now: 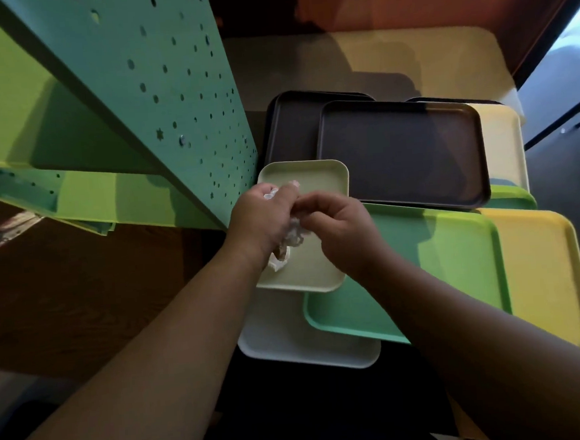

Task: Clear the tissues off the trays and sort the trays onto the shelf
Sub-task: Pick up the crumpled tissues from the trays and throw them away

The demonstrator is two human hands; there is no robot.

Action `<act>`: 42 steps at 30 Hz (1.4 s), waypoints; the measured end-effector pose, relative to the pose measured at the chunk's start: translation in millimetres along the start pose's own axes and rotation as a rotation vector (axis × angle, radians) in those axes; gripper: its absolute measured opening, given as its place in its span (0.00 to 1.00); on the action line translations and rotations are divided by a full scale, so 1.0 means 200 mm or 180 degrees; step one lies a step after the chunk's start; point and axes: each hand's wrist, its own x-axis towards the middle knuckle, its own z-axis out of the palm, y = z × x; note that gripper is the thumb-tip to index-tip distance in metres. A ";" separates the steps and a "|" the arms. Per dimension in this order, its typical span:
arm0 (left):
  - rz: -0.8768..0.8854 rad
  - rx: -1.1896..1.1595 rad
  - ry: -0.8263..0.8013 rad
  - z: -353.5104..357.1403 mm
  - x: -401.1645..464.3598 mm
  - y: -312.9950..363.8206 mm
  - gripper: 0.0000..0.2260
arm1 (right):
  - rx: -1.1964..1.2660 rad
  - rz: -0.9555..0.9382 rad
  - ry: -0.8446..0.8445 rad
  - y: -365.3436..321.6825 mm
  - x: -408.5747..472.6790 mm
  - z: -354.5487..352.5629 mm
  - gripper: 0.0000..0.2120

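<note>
1. My left hand (264, 214) grips the crumpled tissue (291, 235); my right hand (340, 230) pinches its upper edge.
2. The tissue hangs above the small pale tray (316, 176).
3. The shelf (177, 100) lies leftward, nearer my left hand.

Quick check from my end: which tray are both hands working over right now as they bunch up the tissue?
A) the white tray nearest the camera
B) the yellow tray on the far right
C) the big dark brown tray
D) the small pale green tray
D: the left hand and right hand meet over the small pale green tray, with the crumpled tissue bunched between them.
</note>
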 end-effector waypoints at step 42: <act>0.0245 -0.0956 -0.1619 0.78 -0.58 0.54 0.12 | -0.0325 -0.0591 0.2396 -0.14 -0.57 -0.53 0.33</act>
